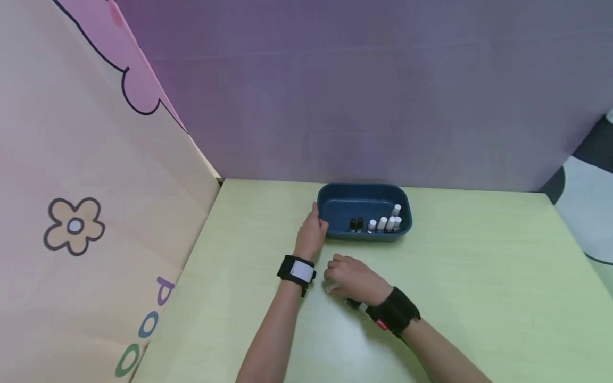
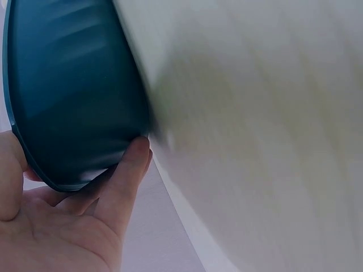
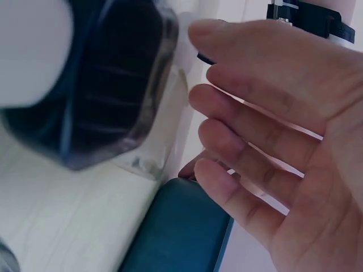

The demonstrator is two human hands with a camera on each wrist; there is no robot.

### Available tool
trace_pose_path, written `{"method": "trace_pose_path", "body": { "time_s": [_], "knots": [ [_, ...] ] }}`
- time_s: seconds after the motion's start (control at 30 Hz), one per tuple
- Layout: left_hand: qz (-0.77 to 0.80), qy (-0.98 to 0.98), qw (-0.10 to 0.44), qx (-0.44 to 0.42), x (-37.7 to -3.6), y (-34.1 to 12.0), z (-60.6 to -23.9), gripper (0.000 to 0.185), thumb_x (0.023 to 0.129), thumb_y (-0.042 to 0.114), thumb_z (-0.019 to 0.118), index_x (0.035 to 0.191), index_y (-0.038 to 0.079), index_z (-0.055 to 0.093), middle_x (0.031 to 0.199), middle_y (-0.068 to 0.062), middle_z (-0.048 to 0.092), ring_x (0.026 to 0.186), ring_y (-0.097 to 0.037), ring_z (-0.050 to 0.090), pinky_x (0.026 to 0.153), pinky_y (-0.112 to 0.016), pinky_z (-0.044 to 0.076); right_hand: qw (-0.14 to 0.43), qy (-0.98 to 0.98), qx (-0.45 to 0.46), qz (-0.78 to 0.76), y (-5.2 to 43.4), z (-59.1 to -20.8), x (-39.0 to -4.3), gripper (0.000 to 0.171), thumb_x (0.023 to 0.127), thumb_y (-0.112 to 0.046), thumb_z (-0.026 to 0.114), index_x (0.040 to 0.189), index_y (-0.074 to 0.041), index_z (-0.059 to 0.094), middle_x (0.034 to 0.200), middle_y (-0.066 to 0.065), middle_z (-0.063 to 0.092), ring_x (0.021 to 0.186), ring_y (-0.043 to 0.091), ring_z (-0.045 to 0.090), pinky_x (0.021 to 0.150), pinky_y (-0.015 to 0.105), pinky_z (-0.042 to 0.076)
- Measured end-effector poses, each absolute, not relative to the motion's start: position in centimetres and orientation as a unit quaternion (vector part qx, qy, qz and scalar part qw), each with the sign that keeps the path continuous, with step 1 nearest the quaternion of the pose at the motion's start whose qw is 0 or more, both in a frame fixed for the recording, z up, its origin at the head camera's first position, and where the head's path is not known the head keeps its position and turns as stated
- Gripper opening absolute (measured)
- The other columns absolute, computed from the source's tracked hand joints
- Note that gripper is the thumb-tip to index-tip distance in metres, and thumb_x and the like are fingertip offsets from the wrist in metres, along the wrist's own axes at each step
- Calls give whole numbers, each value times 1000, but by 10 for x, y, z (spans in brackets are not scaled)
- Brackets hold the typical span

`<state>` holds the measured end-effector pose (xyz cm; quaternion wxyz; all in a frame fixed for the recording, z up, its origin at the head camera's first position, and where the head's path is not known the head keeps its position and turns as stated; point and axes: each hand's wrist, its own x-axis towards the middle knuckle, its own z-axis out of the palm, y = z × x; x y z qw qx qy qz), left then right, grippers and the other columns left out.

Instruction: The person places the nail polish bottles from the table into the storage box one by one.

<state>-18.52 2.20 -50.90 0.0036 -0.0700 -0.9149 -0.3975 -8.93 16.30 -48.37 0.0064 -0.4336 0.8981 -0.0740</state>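
**A:** So where's everything sitting right now? Head view, go.

**B:** Your left hand [image 1: 312, 232] is up against the left end of the dark blue oval plastic tray [image 1: 335, 205], just above the middle of the frame on the pale green table [image 1: 479, 276]. In the left wrist view your fingers [image 2: 131, 164] lie mostly straight along the tray's outer wall, one fingertip touching it near the bottom edge, thumb on the rim side. More cupping and pressing than clamping, honestly.

**A:** And the right one?

**B:** Your right hand [image 1: 351, 276] is lower, centre of the frame, knuckles up, near the tray but apart from it. The right wrist view shows a small clear glass bottle with dark contents and a white cap [image 3: 108, 85], blurry, at the upper left of that frame beside your fingers [image 3: 249, 107]. They look loosely spread there. Whether they're actually gripping the bottle, I can't tell: the thumb side is hidden.

**A:** Anything in the tray?

**B:** A row of small bottles along its near wall: a couple of black-capped ones [image 1: 356, 224] on the left, several white-capped ones [image 1: 388, 221] to the right, all upright. Purple wall behind, a peach panel with a flower drawing [image 1: 74, 226] on the left side.
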Motion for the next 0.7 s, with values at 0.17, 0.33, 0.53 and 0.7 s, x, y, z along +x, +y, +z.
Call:
{"method": "trace_pose_path", "body": {
  "time_s": [0.17,0.33,0.53,0.7],
  "knots": [
    [-397,-915,3,-70,-185,22,-508,68,97,15,44,158,3,17,81,-6,46,50,-13,32,48,-26,27,-13,894,-444,-61,163,-488,-90,22,73,-23,87,90,-16,75,82,-6,65,78,12,51,69,23,45],
    [-400,-914,0,-66,-186,22,-508,68,97,15,44,158,2,18,81,-6,46,51,-13,32,49,-26,27,-17,894,-445,-52,163,-492,-91,19,73,-22,86,87,-16,75,81,-6,65,77,12,51,67,23,44],
    [-402,-914,-1,-63,-186,23,-509,68,97,15,45,158,3,18,80,-6,46,51,-13,32,49,-26,28,-17,894,-446,-47,163,-495,-91,15,76,-22,84,86,-16,75,80,-6,65,76,11,50,66,23,43],
    [-403,-913,-1,-65,-187,22,-510,68,97,15,45,158,2,18,80,-5,47,51,-13,32,49,-26,28,-20,892,-449,-46,163,-496,-91,8,78,-18,82,82,-17,75,77,-6,64,74,10,48,64,22,40]
  ]
}}
